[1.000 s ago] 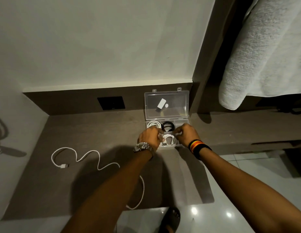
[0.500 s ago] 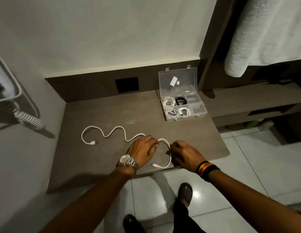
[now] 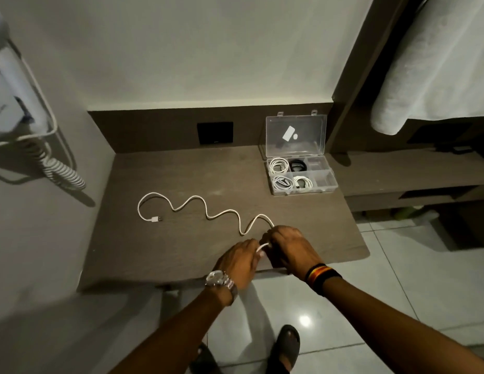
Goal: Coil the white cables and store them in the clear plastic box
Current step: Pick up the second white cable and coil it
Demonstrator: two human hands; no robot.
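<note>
Dark wood-grain desk (image 3: 181,255) is filling the alcove below a pale wall, and the clear plastic box (image 3: 303,190) is sitting open at its back right corner with three white coils and one black one already in its compartments. A second ago both hands were at that box; now they are working at the desk's front edge, so one stowing is done and the next cable's turn is starting. The left hand (image 3: 239,261) and right hand (image 3: 288,247) are pinching the near end of the loose white cable (image 3: 205,209) between them (forming a first small loop, I judge), while its remainder is snaking away leftward to a plug lying flat, well apart from both hands.
</note>
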